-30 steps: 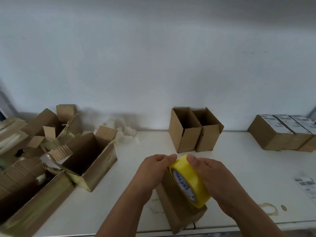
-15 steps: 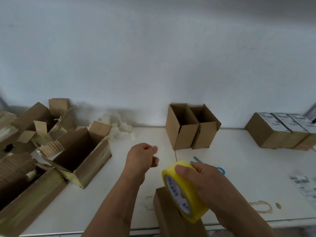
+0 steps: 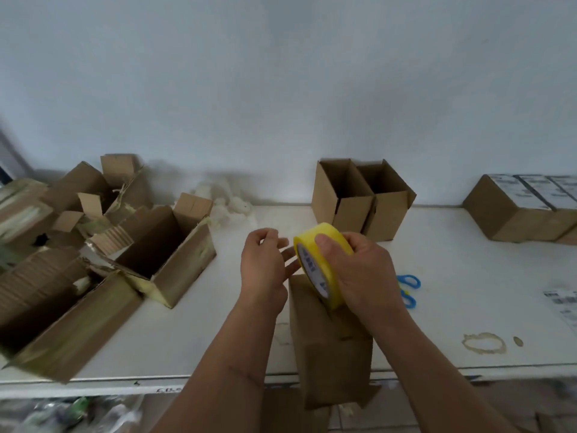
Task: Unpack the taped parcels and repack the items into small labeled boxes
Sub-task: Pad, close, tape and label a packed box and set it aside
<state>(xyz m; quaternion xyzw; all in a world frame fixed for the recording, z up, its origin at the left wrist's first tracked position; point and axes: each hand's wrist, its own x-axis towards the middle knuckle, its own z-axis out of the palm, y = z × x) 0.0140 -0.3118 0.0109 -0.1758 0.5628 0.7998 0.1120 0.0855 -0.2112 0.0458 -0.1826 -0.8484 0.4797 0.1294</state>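
Observation:
A small closed cardboard box [image 3: 331, 342] stands at the table's front edge, partly overhanging it. My right hand [image 3: 359, 270] grips a yellow tape roll [image 3: 318, 260] on edge against the box's top. My left hand [image 3: 265, 267] hovers just left of the roll, fingers loosely curled near the tape's edge, holding nothing that I can make out. Two open empty small boxes [image 3: 362, 198] stand at the back against the wall. Three closed labeled boxes [image 3: 527, 207] sit at the far right.
Torn open parcels [image 3: 162, 248] and cardboard scraps fill the table's left side. White packing fluff [image 3: 228, 201] lies by the wall. Blue-handled scissors [image 3: 409, 289] lie right of my right hand. A printed label sheet [image 3: 562, 301] lies at the right edge.
My right hand has lifted the tape roll up and away along the box's top. My left hand, which had let go of the roll, has come back beside it.

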